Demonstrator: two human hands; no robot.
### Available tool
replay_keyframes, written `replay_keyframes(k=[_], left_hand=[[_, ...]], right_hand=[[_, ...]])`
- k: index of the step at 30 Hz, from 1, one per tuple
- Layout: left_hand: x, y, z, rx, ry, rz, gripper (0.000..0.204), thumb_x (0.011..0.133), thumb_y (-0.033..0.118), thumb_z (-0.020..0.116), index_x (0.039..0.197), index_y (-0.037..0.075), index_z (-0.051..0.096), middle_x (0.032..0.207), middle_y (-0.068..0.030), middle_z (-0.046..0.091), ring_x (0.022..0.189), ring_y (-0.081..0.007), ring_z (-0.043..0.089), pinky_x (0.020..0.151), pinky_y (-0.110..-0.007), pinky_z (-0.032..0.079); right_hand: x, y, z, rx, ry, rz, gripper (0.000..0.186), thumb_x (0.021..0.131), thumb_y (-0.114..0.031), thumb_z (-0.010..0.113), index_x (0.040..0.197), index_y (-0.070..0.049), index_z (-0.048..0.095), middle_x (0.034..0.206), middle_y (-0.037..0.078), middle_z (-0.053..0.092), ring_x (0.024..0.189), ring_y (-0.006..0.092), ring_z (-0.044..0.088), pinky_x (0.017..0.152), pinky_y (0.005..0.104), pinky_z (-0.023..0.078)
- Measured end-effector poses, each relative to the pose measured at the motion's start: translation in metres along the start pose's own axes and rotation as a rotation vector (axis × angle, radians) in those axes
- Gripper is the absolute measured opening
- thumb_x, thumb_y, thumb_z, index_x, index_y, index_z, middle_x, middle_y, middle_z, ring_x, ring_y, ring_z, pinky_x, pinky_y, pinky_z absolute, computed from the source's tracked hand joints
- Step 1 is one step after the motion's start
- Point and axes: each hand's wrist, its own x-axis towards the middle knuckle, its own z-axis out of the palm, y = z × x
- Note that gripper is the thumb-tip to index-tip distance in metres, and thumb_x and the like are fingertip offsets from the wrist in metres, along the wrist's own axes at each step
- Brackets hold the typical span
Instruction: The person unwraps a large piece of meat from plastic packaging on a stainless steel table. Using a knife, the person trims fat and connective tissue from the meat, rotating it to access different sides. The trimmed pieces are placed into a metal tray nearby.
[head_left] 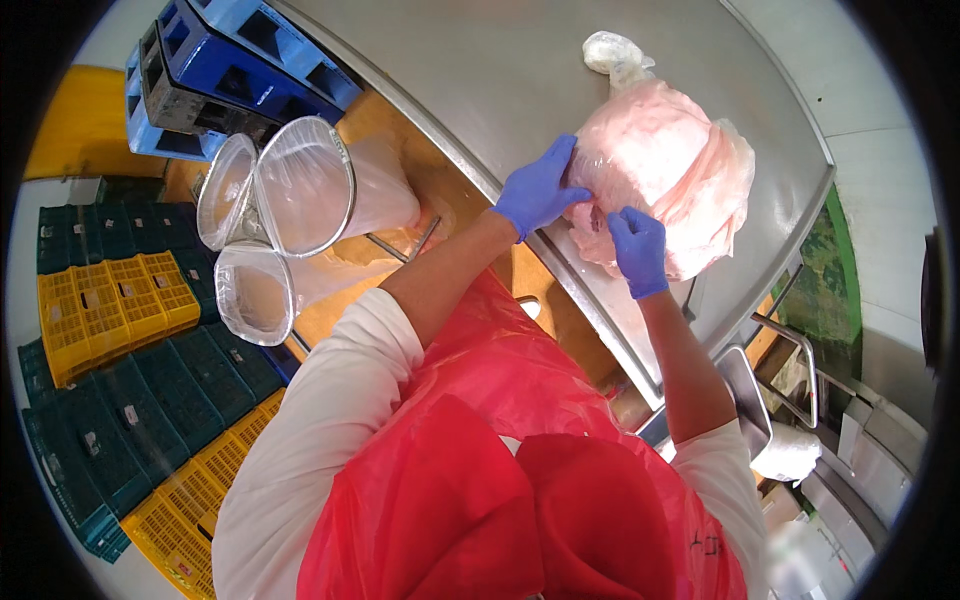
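A large, pale pink bundle in crinkled clear plastic (660, 160) sits on the stainless steel table (490, 60), with a bunched white end toward the back. My left hand (533, 190) wears a blue glove and rests on the bundle’s left side, thumb spread from the fingers. Lower and to the right, my right hand (637, 250), also blue-gloved, has its fingers curled on the plastic at the front of the bundle, pinching it.
Metal hoops holding clear bags (300, 185) stand left of the table. Blue crates (245, 65) are stacked behind them. Yellow crates (120, 305) and dark green crates (125, 425) line the left. A metal tube rail (800, 370) is at the table’s right.
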Motion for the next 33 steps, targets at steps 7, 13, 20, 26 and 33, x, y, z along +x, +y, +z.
replay_keyframes(k=[7, 13, 20, 26, 33], left_hand=[[0.009, -0.011, -0.001, 0.126, 0.004, 0.055, 0.085, 0.087, 0.048, 0.081, 0.153, 0.013, 0.039, 0.14, -0.0166, 0.065, 0.12, -0.0407, 0.067, 0.099, -0.048, 0.055], [0.004, 0.001, -0.003, 0.141, 0.011, 0.039, 0.084, 0.088, 0.05, 0.079, 0.154, 0.015, 0.041, 0.137, -0.0171, 0.066, 0.122, -0.0385, 0.067, 0.103, -0.044, 0.053], [0.002, -0.003, 0.0, 0.253, 0.042, 0.029, 0.084, 0.089, 0.049, 0.078, 0.154, 0.011, 0.041, 0.153, -0.016, 0.053, 0.121, -0.0409, 0.066, 0.102, -0.045, 0.054], [-0.002, 0.019, 0.006, 0.489, 0.091, 0.143, 0.088, 0.09, 0.044, 0.076, 0.161, 0.013, 0.035, 0.162, -0.0229, 0.042, 0.13, -0.0505, 0.057, 0.107, -0.054, 0.049], [0.03, 0.052, 0.007, 0.779, -0.166, 0.791, 0.099, 0.08, 0.047, 0.083, 0.165, 0.024, 0.038, 0.171, -0.0237, 0.027, 0.152, -0.0555, 0.031, 0.117, -0.065, 0.036]], right_hand=[[-0.003, 0.003, 0.005, 0.386, 0.03, 0.124, 0.03, 0.093, -0.007, 0.067, 0.067, -0.002, 0.054, 0.063, 0.0, 0.047, 0.061, 0.0085, 0.044, 0.056, 0.031, 0.036], [-0.009, 0.012, 0.013, 0.769, 0.147, 0.187, 0.032, 0.095, -0.004, 0.068, 0.065, -0.01, 0.055, 0.067, -0.005, 0.049, 0.062, 0.0057, 0.043, 0.057, 0.0255, 0.033], [-0.017, 0.013, 0.013, 0.928, 0.154, 0.154, 0.03, 0.095, -0.003, 0.062, 0.067, -0.009, 0.054, 0.067, -0.004, 0.046, 0.061, 0.0064, 0.041, 0.059, 0.0255, 0.033], [-0.019, 0.019, 0.008, 0.921, 0.149, 0.073, 0.03, 0.096, -0.006, 0.061, 0.067, -0.009, 0.054, 0.066, -0.004, 0.046, 0.06, 0.0074, 0.039, 0.056, 0.0266, 0.033], [-0.032, 0.019, -0.035, -0.395, 0.015, -0.163, 0.023, 0.098, -0.023, 0.065, 0.079, -0.012, 0.071, 0.073, 0.01, 0.067, 0.069, 0.0252, 0.068, 0.062, 0.0436, 0.049]])
